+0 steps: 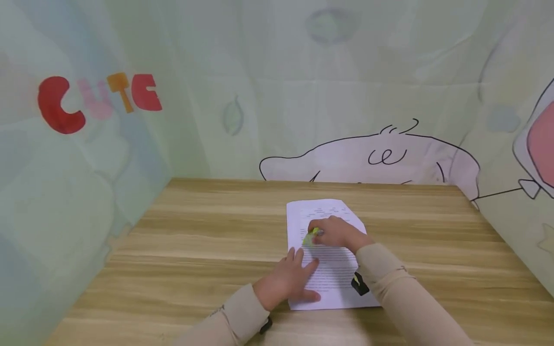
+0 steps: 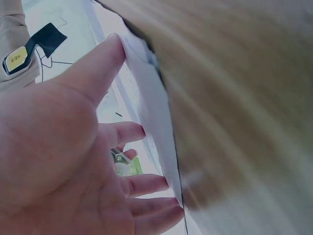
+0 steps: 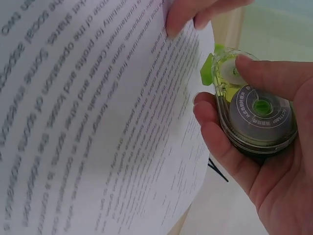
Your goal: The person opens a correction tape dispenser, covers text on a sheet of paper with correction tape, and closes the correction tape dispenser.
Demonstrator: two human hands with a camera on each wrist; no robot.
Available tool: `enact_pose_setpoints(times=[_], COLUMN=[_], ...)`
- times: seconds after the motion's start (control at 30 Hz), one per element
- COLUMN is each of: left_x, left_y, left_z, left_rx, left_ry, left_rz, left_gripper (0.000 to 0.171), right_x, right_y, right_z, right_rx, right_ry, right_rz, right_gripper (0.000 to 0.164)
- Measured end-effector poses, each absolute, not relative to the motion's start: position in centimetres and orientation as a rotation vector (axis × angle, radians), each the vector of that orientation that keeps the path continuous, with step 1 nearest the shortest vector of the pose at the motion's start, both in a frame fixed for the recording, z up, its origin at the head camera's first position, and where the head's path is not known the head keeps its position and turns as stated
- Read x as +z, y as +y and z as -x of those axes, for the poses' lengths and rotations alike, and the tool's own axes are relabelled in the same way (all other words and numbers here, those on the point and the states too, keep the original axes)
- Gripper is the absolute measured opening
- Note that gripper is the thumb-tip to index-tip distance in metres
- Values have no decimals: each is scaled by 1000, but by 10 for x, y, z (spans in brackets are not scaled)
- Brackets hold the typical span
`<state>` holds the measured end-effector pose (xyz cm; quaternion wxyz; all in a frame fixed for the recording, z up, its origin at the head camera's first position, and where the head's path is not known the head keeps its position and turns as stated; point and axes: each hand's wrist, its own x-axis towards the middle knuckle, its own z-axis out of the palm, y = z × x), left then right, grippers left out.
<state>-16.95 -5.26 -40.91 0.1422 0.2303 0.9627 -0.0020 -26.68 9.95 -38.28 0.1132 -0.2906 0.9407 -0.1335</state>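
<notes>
A printed paper sheet (image 1: 337,278) lies on the wooden table, lines of text covering most of it. My right hand (image 1: 335,232) grips a correction tape dispenser (image 3: 261,112) over the upper part of the page. The dispenser has a clear body with a dark round reel inside and a green piece (image 3: 207,70) at its tip. In the right wrist view the thumb lies on one side of it and the fingers on the other. My left hand (image 1: 292,278), fingers spread, rests on the sheet's lower left edge. The fingertips press the paper in the left wrist view.
The wood-grain table (image 1: 207,240) extends around the sheet on all sides. Pale cloth walls (image 1: 233,57) with cartoon drawings and coloured letters stand behind and beside it. A black strap with a yellow tag (image 2: 17,59) is on the right sleeve.
</notes>
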Motion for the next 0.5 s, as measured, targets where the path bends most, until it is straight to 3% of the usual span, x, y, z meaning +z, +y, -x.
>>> enact_pose_setpoints(times=[0.5], left_x=[-407], left_y=[-52], left_z=[170], left_rx=[-72], left_ry=[2801], left_rz=[-709], left_gripper=[77], right_x=[-385], right_y=[98], right_z=[273], right_rx=[-359], right_ry=[2711], right_rz=[875], right_gripper=[19])
